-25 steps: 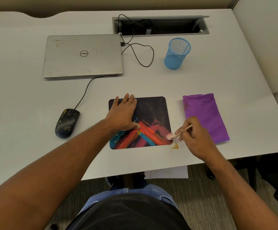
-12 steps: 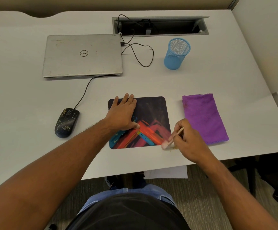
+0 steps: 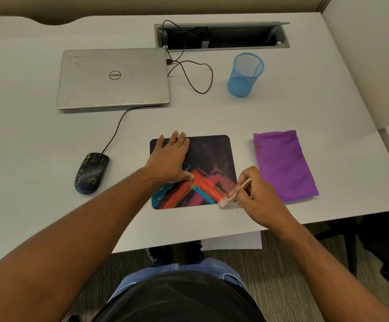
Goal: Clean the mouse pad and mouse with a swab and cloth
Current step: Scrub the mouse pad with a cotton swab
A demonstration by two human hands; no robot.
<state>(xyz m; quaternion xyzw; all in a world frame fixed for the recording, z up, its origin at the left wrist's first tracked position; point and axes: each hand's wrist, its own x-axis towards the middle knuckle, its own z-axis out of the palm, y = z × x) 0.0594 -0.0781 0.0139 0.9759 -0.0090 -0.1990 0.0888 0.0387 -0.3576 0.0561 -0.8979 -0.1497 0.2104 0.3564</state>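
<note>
A dark mouse pad [image 3: 212, 156] with red, orange and blue streaks lies near the desk's front edge. My left hand [image 3: 169, 160] presses flat on its left half, fingers straight. My right hand [image 3: 257, 194] pinches a wooden swab [image 3: 235, 192]; its pale tip touches the pad's front right corner, motion-blurred. A folded purple cloth [image 3: 284, 163] lies to the right of the pad. A black mouse [image 3: 91, 173] with pale speckles sits to the left, its cable running to the laptop.
A shut silver laptop [image 3: 113, 79] lies at the back left. A blue mesh pen cup [image 3: 245, 74] stands at the back right. An open cable tray [image 3: 221, 36] is set into the desk [image 3: 49, 145] behind them. A partition wall [image 3: 374, 54] borders the right side.
My right hand has moved the swab left and toward me, from beside the pad onto its front right corner. The brownish spot on the desk is hidden or gone. My left hand stayed put.
</note>
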